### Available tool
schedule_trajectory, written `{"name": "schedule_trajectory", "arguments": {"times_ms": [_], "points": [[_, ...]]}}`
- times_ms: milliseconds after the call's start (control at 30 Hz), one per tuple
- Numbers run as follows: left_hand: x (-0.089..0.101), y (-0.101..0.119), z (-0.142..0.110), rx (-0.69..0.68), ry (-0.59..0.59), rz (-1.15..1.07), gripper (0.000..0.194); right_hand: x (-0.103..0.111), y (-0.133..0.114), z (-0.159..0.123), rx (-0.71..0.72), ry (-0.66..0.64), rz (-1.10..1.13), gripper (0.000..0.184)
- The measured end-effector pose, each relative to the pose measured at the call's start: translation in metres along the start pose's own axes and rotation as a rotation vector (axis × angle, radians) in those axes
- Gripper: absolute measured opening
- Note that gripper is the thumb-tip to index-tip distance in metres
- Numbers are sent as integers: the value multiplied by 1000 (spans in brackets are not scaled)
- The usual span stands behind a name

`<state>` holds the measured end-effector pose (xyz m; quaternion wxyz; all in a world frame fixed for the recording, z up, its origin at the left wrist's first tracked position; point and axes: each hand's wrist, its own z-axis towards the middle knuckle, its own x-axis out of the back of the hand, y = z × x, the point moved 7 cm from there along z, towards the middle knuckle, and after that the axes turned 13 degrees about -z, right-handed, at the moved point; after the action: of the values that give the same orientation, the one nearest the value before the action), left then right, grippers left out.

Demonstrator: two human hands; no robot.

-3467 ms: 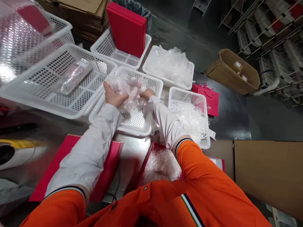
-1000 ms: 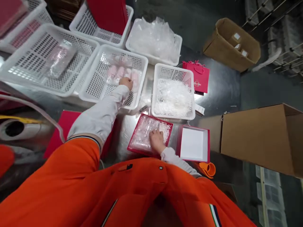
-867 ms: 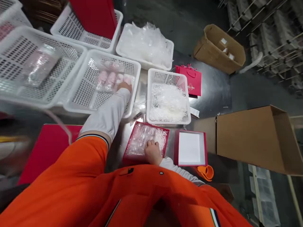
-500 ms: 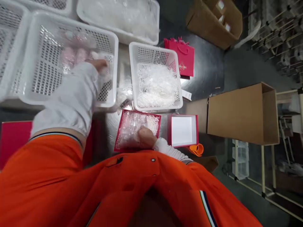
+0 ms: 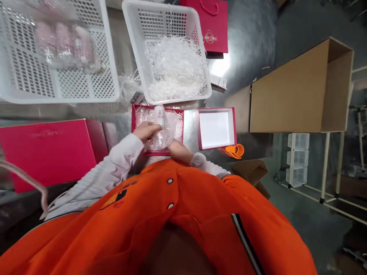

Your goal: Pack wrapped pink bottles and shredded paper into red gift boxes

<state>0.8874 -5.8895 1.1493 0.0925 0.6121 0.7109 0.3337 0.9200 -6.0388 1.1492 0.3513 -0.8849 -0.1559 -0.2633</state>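
A small red box (image 5: 133, 114) lined with white shredded paper sits on the metal table just in front of me. Both hands meet over it. My left hand (image 5: 145, 131) grips the left side of a bubble-wrapped bottle (image 5: 159, 121) that lies in the box. My right hand (image 5: 177, 149) holds the wrap from the near right corner. The box's lid (image 5: 216, 129) lies beside it on the right, white inside facing up.
Behind the box stands a white basket (image 5: 130, 23) of shredded paper. At far left is a white basket (image 5: 110, 61) with wrapped pink bottles. A large pink box (image 5: 48, 149) lies left, a pink bag (image 5: 212, 26) behind, an open cardboard carton (image 5: 298, 91) right, an orange object (image 5: 235, 150) by the lid.
My left hand came back from the basket of wrapped pink bottles with one wrapped bottle and joined the right hand at the small red box. The view tilted down toward me.
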Motion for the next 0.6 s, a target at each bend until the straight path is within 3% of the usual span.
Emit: {"name": "schedule_trajectory", "arguments": {"times_ms": [100,167,300,467,600], "points": [[-32,20,13,-50,91,393,44,23,22,-31,-4,12,-301,35],[-52,32,17,-108,117,563,59,48,35,-38,-85,129,-375,38],[-78,36,8,-119,98,566,84,72,35,-18,-85,264,-386,36],[-88,34,-3,-169,22,649,48,59,22,21,-44,189,-310,35],[-88,29,11,-102,-47,648,46,58,17,28,-39,183,-374,36]]}}
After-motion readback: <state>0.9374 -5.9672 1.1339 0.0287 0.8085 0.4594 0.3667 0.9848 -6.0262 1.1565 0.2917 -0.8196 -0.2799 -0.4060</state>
